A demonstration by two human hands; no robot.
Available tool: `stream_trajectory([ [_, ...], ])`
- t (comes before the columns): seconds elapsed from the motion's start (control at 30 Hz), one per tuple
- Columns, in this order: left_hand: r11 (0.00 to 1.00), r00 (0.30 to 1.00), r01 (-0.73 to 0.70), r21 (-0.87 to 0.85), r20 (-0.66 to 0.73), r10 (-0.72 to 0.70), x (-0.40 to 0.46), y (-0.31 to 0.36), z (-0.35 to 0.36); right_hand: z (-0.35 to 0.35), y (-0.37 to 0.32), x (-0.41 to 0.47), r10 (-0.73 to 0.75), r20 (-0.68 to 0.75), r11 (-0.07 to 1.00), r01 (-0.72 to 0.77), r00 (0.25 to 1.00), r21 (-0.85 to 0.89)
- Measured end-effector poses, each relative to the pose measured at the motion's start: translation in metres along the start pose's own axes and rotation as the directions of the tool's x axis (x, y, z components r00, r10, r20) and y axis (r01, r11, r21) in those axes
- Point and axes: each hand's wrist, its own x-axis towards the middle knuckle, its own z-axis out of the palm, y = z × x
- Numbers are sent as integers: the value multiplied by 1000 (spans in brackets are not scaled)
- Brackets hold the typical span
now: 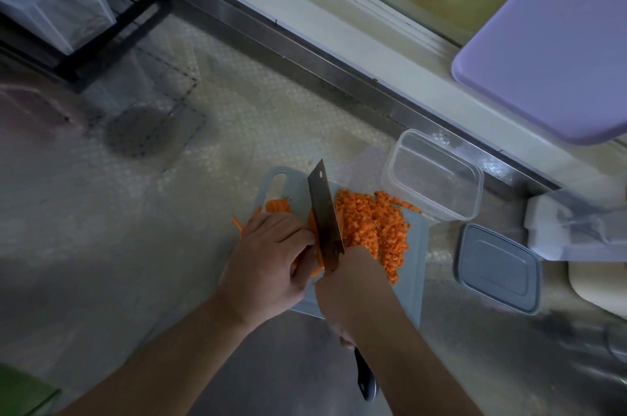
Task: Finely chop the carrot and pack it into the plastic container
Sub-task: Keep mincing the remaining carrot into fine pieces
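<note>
Left fingers [298, 239]: curled down on the carrot strips [278, 205], knuckles touching the blade's flat.
Right hand [349, 293]: wrapped round the knife [325, 215] handle, blade down on the strips.
Diced carrot [373, 225]: heaped right of the blade on the cutting board [415, 279].
Plastic container [432, 174]: empty, just beyond the board; its lid [497, 268] lies beside it on the table [135, 246].
Risk: the fingertips sit very near the edge, so a slipping strip could bring a nick; dice near the board's edge may spill.

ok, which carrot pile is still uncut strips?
The carrot strips under the left hand, left of the knife. The diced carrot right of the blade is small cubes.
</note>
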Motion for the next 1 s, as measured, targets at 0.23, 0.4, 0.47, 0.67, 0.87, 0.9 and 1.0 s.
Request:
stream_trajectory([
  [0.23, 1000, 1000, 1, 16, 9, -1, 1, 1, -1, 14, 1, 0, 35, -166, 994, -17, 985, 109],
  [0.4, 999, 1000, 9, 34, 1, -9, 0, 1, -1, 15, 9, 2, -65, -177, 990, 85, 982, 112],
  [0.47, 1000, 1000, 7, 27, -4, -7, 1, 0, 0, 11, 15, 0, -71, -189, 980, 104, 979, 168],
  [0.67, 1000, 1000, 28, 10, -2, -28, -1, -1, 1, 5, 22, 3, -85, -162, 991, 101, 983, 90],
  [0.87, 1000, 1000, 27, -3, -2, -27, 0, -1, 1, 15, 23, 13, -29, -133, 989, 48, 991, 140],
  [0.9, 1000, 1000, 28, -2, -3, -28, 1, -1, 2, 17, 24, 14, -18, -127, 988, 36, 992, 147],
  [1.0, 1000, 1000, 31, -3, -3, -31, 0, -2, 2, 18, 24, 15, -1, -115, 987, 19, 993, 161],
])
